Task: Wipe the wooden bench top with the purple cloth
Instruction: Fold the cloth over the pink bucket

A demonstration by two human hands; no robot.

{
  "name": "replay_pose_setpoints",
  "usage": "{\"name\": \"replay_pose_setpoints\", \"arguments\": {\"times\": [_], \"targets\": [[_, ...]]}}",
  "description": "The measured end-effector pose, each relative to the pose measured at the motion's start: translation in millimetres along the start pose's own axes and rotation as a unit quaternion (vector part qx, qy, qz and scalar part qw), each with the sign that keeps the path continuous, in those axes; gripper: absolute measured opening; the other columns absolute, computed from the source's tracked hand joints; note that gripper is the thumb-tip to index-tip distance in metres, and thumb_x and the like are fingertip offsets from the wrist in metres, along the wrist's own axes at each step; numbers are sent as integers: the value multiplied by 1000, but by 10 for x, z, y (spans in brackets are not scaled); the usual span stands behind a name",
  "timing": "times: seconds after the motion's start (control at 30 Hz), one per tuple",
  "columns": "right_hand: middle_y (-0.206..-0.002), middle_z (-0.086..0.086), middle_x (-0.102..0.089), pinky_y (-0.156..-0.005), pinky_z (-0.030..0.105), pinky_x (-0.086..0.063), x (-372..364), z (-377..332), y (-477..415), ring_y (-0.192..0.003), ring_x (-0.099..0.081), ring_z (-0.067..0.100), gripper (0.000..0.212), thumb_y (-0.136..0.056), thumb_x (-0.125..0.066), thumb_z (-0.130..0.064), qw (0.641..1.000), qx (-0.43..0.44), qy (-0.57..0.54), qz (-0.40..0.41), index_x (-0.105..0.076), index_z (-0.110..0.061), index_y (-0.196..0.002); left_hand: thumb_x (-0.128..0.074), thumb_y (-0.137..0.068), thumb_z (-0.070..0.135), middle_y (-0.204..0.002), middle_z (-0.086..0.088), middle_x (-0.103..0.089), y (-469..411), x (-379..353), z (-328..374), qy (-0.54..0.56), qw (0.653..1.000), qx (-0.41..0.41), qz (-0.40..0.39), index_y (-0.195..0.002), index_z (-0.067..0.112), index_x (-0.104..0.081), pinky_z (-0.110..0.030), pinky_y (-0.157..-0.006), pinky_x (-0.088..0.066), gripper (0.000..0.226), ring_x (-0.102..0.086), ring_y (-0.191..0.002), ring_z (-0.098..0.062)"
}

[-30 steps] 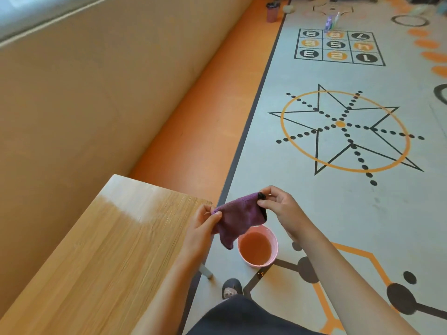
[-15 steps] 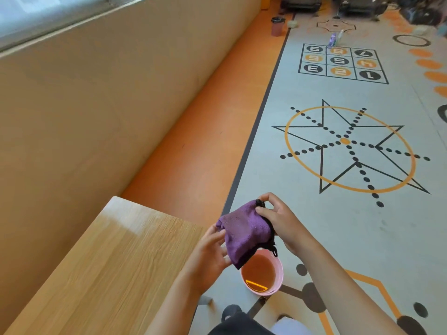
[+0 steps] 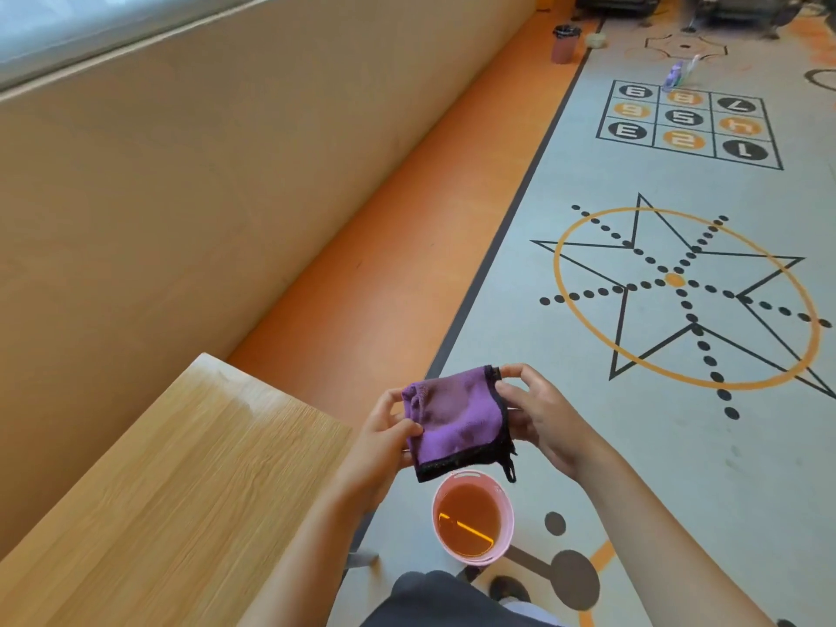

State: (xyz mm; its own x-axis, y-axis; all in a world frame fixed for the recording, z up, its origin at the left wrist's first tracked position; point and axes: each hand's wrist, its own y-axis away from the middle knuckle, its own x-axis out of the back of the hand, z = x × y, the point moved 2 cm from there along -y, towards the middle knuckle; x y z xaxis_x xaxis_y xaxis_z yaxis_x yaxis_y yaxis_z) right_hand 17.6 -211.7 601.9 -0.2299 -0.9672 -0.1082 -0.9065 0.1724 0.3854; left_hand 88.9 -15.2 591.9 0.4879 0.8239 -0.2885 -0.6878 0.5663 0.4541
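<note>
The purple cloth, edged in black, is held spread in the air between both hands, to the right of the bench end. My left hand pinches its left edge. My right hand pinches its upper right corner with thumb and forefinger. The wooden bench top runs along the lower left beside the wall; the cloth is off it and not touching it. A black loop hangs from the cloth's lower right corner.
A pink bucket of brownish water stands on the floor right under the cloth. A tan wall lines the bench's left side. Far back stand a dark bin and a spray bottle on the patterned floor.
The cloth went from a bunched fold to a flatter square spread between the hands. Both hands stay over the bucket. The camera has tilted up slightly.
</note>
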Motion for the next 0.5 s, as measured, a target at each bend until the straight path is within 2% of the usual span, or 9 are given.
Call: {"name": "replay_pose_setpoints", "arguments": {"times": [0.1, 0.17, 0.23, 0.3, 0.4, 0.5], "targets": [[-107, 9, -70, -79, 34, -56, 110, 69, 37, -93, -68, 30, 30, -94, -55, -30, 998, -23, -26, -53, -49, -30, -124, -43, -91, -5, -96, -10, -69, -96, -88, -67, 42, 999, 24, 13, -114, 11, -57, -29, -55, -56, 31, -67, -72, -19], [-112, 7, -69, -79, 31, -56, 151, 134, 48, -100, -67, 29, 42, -90, -62, -23, 997, -28, -19, -71, -45, -33, -127, -47, -94, 10, -97, -7, -72, -153, -130, -164, 24, 998, 45, 36, -109, 15, -63, -29, -57, -55, 22, -69, -77, -18], [-112, 5, -70, -73, 27, -55, 173, 210, 45, -99, -67, 27, 52, -86, -65, -15, 997, -32, -11, -73, -42, -33, -129, -48, -98, 25, -97, -6, -74, -216, -175, -292, 4, 995, 60, 81, -107, 17, -66, -31, -60, -55, 22, -71, -82, -20], [-109, 5, -70, -71, 27, -56, 197, 296, 38, -95, -68, 27, 56, -85, -63, -6, 997, -39, -1, -69, -42, -33, -129, -44, -101, 28, -89, -5, -75, -261, -214, -388, 2, 990, 69, 125, -101, 17, -69, -30, -58, -54, 27, -72, -78, -19], [-107, 6, -71, -82, 37, -57, 267, 408, 20, -96, -67, 31, 58, -84, -59, 3, 996, -53, -1, -70, -43, -34, -127, -40, -102, 24, -81, -4, -74, -303, -215, -458, 38, 985, 63, 154, -83, 18, -75, -29, -54, -54, 40, -72, -72, -17], [-108, 9, -70, -86, 42, -55, 358, 449, 2, -98, -66, 36, 60, -84, -58, 7, 995, -59, -19, -82, -45, -32, -128, -40, -102, 27, -80, -2, -74, -333, -191, -490, 111, 979, 67, 158, -85, 17, -74, -29, -54, -55, 40, -71, -70, -13]]}}
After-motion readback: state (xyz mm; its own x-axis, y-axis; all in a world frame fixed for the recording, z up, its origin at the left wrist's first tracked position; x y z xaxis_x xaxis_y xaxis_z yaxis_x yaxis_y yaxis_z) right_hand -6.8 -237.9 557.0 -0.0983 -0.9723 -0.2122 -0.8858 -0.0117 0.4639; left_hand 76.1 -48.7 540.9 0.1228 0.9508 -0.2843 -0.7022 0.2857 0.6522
